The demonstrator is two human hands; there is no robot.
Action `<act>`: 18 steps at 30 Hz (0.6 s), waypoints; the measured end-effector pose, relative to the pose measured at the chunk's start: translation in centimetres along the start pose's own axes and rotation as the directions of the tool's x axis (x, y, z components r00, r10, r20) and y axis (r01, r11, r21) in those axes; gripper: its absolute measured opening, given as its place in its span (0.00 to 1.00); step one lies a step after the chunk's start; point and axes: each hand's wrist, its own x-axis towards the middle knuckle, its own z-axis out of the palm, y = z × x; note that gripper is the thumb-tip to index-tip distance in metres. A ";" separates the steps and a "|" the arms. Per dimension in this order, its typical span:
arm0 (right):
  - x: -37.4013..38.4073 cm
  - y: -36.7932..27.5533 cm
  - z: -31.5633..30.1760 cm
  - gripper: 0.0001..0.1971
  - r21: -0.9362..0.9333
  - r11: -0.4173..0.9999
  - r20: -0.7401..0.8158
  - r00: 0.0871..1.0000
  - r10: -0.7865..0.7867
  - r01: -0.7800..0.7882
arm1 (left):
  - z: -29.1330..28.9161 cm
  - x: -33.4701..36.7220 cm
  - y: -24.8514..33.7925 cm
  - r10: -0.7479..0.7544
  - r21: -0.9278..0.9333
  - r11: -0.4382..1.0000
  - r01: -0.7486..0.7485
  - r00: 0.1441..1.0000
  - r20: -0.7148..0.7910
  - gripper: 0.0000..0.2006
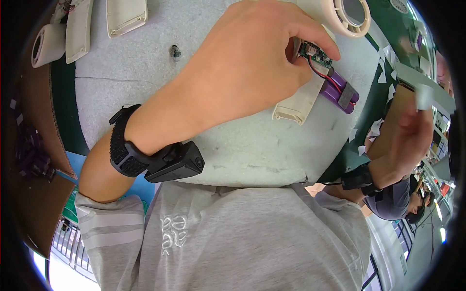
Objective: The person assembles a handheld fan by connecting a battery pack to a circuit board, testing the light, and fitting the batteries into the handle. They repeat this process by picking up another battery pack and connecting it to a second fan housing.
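Note:
My left hand (257, 53) reaches across the mat, its fingers closed around a cream handheld-fan housing (296, 104). A small green circuit board (316, 54) shows between its thumb and fingers. Red and black wires run from the board to a purple battery pack (331, 90) with a grey pad on it, lying beside the housing. Just beyond the hand is a round cream fan head (350, 17); the hand hides where it meets the housing. Off to the right, my right hand (412, 138) is raised and blurred. A whitish blur (424, 97) sits at its fingertips, too smeared to name.
Cream shell halves (127, 17) and another fan head (47, 46) lie at the far left. Cardboard boxes stand at both sides, the left one (34, 97) holding purple packs. White paper pieces (382, 77) line the right edge. A person (395, 201) is at far right.

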 end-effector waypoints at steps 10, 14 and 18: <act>-3.5 0.9 7.9 0.26 -0.496 0.701 0.685 0.727 -0.046 0.512 | 0.3 -0.1 -0.5 0.030 0.011 1.000 -0.029 0.996 -0.082 0.14; -3.6 1.8 7.6 0.28 -0.441 0.814 0.668 0.744 0.017 0.378 | -0.3 -0.3 -0.8 0.039 0.052 0.998 -0.035 0.996 -0.084 0.14; -4.0 1.0 6.2 0.32 -0.106 0.990 0.724 0.675 0.144 -0.097 | -0.3 0.4 -0.5 0.033 0.069 0.997 -0.031 0.999 -0.030 0.13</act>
